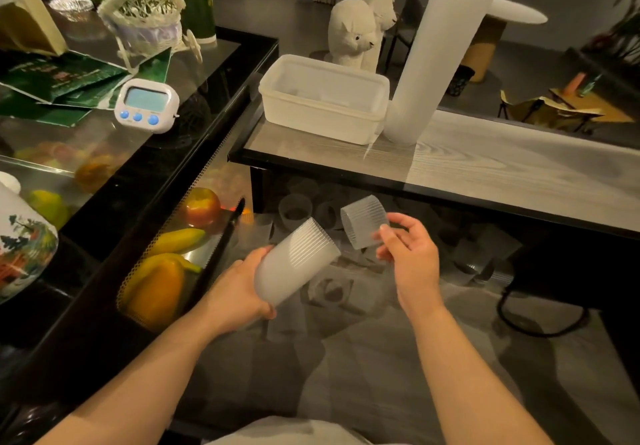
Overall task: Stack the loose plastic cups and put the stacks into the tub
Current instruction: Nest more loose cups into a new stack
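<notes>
My left hand [239,294] grips the base of a stack of frosted plastic cups [296,259], tilted with its ribbed rims pointing up and to the right. My right hand [407,252] pinches a smaller stack of cups [363,224] just right of the first stack's mouth, a small gap between them. Several loose cups [296,210] lie on the floor under the table, dim and partly hidden. The white plastic tub [323,117] stands on the grey wooden table [485,164], up and beyond both hands.
A thick white pillar [436,49] stands right of the tub. On the left is a black glass display counter [194,125] with a timer [147,105], a wicker basket and fruit [202,207] inside. A black cable [540,320] loops on the floor at right.
</notes>
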A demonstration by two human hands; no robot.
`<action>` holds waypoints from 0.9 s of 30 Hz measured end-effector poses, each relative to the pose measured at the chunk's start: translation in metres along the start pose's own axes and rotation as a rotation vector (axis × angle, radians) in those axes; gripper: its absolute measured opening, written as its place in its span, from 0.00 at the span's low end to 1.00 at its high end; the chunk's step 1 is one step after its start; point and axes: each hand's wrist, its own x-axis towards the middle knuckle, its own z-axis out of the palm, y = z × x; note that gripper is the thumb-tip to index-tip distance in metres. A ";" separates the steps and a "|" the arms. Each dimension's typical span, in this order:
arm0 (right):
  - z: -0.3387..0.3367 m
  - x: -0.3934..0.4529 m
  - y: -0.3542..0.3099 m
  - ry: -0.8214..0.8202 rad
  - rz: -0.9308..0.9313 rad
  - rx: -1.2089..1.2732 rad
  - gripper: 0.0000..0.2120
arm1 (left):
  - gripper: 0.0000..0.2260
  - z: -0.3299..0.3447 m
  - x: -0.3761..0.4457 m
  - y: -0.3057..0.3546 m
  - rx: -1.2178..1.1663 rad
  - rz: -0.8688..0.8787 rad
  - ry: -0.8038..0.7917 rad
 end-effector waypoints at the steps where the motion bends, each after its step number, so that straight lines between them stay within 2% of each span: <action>1: 0.000 0.000 -0.008 -0.035 -0.002 0.019 0.10 | 0.51 0.000 0.000 0.003 0.006 0.005 -0.007; 4: 0.000 0.002 -0.016 -0.155 -0.009 -0.039 0.13 | 0.50 0.002 0.001 0.015 -0.002 0.032 -0.025; 8: -0.005 0.004 -0.012 -0.228 -0.042 -0.169 0.17 | 0.49 0.004 0.000 0.031 0.000 0.074 -0.018; 13: -0.012 0.005 0.001 -0.424 -0.011 -0.441 0.20 | 0.47 0.011 -0.002 0.041 0.014 0.045 0.005; 15: -0.016 0.006 0.009 -0.437 -0.003 -0.456 0.20 | 0.48 0.013 -0.005 0.040 0.017 0.008 0.014; 17: -0.021 0.008 0.021 -0.362 -0.007 -0.476 0.19 | 0.49 0.014 -0.009 0.039 0.016 -0.028 0.026; 19: -0.026 0.014 0.042 -0.335 0.024 -0.702 0.21 | 0.49 0.015 -0.014 0.037 0.028 -0.050 0.040; 21: -0.029 0.020 0.065 -0.440 0.152 -1.037 0.30 | 0.49 0.016 -0.018 0.037 0.032 -0.071 0.049; 24: -0.027 0.026 0.087 -0.617 0.289 -1.268 0.40 | 0.49 0.016 -0.025 0.040 0.018 -0.102 0.046; 27: -0.025 0.028 0.102 -0.662 0.243 -1.377 0.36 | 0.50 0.017 -0.033 0.042 0.049 -0.133 0.035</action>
